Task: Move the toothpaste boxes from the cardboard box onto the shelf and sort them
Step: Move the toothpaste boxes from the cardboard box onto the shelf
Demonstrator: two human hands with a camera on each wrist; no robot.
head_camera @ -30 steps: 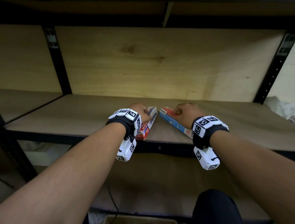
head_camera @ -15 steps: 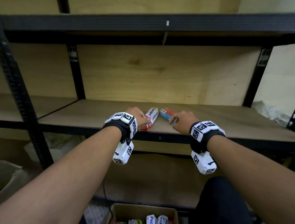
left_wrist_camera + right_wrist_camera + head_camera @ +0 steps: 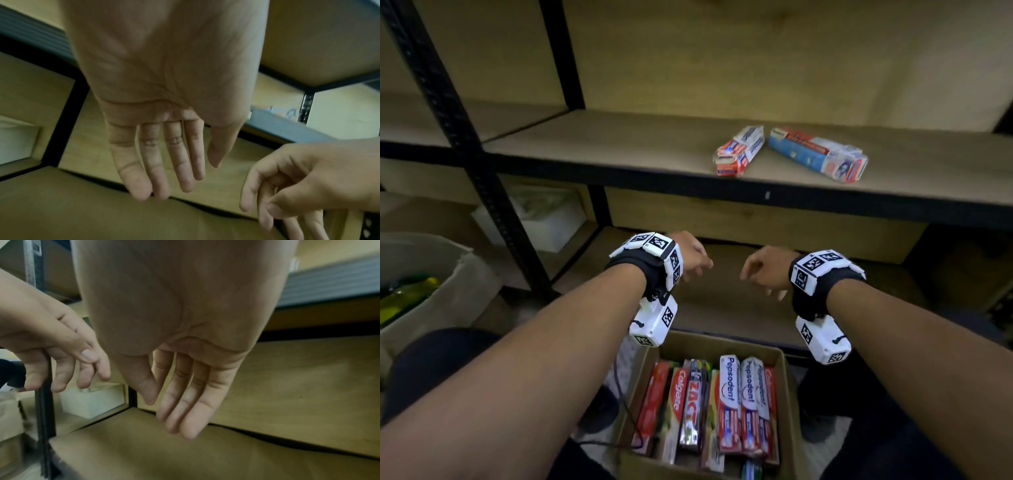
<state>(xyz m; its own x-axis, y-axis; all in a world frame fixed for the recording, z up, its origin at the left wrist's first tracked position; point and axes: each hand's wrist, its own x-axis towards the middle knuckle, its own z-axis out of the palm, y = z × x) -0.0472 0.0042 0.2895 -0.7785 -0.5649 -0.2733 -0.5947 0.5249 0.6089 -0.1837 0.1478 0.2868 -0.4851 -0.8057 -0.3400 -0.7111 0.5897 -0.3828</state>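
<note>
Both hands hang empty between the shelf and the floor: the left hand point(image 3: 690, 255) has its fingers point(image 3: 156, 162) loosely extended, and the right hand point(image 3: 765, 270) is likewise slack, with fingers point(image 3: 185, 395) pointing down and holding nothing. Two toothpaste boxes already lie on the wooden shelf point(image 3: 619, 150), a red-and-white Pepsodent box point(image 3: 739, 150) and a longer blue-and-red box point(image 3: 818, 154) just beside it, angled apart rather than lined up. Below the hands sits the open cardboard box point(image 3: 787, 394), packed with upright cartons: a Colgate box point(image 3: 678, 394), a dark Zact box point(image 3: 693, 407) and two Pepsodent boxes point(image 3: 739, 401) side by side. The step in hand looks like reaching down for the next pair. Done well, each hand would pinch one carton by its narrow top end and lift straight up, since the cartons stand tightly together; taking the two Pepsodent cartons would let them join the matching one on the shelf
</note>
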